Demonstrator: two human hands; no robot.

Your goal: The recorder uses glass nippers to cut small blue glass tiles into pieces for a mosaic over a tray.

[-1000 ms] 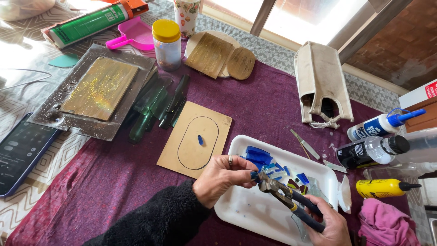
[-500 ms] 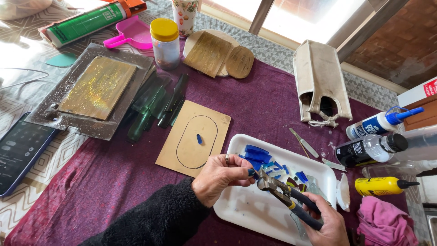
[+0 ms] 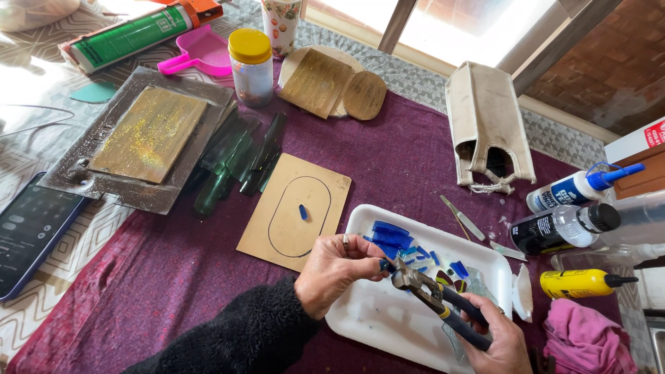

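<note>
Left hand [image 3: 337, 269] fingers pinch blue glass [image 3: 383, 264]; right hand [image 3: 500, 341] grips nippers [image 3: 435, 298] over tray [image 3: 367, 315].

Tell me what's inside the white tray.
The white rectangular foam tray holds blue glass shards plus smaller blue and dark pieces. The left hand, the right hand and the blue-handled nippers hide whatever lies beneath them.

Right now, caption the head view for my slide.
Left hand holds a blue glass chip to pliers in the right hand, over a white tray.
</note>
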